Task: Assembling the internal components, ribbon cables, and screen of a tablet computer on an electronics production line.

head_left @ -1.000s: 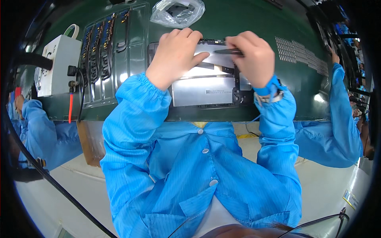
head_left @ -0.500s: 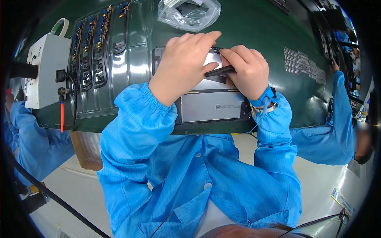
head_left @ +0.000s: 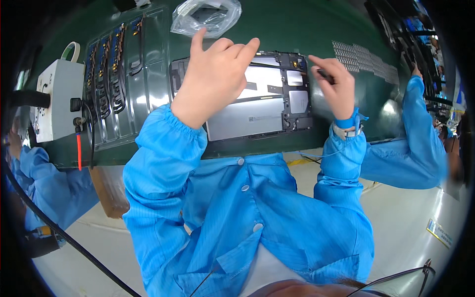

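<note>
Left hand (head_left: 215,79): being lifted since earlier, fingers spread wide over opened tablet (head_left: 257,106).
Right hand (head_left: 336,86): being pinched on dark tool (head_left: 322,74), now shifted to 3 o'clock.
Clear bag (head_left: 208,17): being left at 12 o'clock.

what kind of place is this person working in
Most likely an electronics assembly line. An opened tablet-like device lies on a green work mat, a clear tray of small cable parts sits to its left, and the worker and neighbours wear blue cleanroom-style smocks.
</note>
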`<state>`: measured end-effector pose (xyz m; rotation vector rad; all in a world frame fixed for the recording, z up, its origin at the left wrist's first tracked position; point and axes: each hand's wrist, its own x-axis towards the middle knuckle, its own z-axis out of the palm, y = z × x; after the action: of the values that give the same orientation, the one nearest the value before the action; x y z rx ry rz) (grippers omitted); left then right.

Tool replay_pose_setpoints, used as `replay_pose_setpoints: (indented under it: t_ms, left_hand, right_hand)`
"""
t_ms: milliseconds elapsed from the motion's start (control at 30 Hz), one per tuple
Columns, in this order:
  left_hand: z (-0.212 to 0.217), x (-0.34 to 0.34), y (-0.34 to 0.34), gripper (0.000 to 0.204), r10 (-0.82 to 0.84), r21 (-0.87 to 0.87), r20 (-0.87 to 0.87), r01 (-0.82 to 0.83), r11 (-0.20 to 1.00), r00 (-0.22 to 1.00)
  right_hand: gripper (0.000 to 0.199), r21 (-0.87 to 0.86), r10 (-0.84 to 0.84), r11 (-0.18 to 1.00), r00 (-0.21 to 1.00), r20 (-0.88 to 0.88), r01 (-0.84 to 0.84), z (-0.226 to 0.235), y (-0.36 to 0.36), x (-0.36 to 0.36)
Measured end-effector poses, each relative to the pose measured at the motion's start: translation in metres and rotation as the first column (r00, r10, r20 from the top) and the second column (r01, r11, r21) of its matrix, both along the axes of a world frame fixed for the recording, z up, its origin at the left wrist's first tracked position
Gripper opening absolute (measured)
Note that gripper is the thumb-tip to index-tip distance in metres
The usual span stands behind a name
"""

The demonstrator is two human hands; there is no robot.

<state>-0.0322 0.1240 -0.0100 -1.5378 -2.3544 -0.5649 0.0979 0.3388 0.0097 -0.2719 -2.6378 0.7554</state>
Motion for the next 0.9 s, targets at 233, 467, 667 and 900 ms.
replay_pose_setpoints:
  t_ms: [233,467,667,900]
  left_hand:
    - [-0.001,0.001,-0.003,0.045,0.014,-0.013,-0.047,-0.014,1.0,0.999]
    - [0.009,0.005,-0.006,0.036,0.011,-0.111,-0.002,-0.011,0.994,1.0]
    - [0.018,0.003,-0.012,0.039,-0.043,-0.255,-0.084,0.02,0.967,0.996]
    - [0.023,0.003,-0.01,0.039,-0.084,-0.376,-0.121,0.032,0.926,0.989]
  right_hand:
    - [0.022,0.13,-0.011,0.991,0.997,-0.079,0.021,-0.021,-0.005,-0.005]
    - [0.018,-0.367,0.033,0.928,0.995,-0.098,-0.067,-0.009,-0.001,-0.015]
    - [0.018,-0.231,-0.017,0.973,0.996,-0.092,-0.004,-0.022,-0.002,-0.017]
    - [0.021,-0.152,-0.007,0.988,0.994,-0.112,-0.01,-0.03,0.002,-0.016]
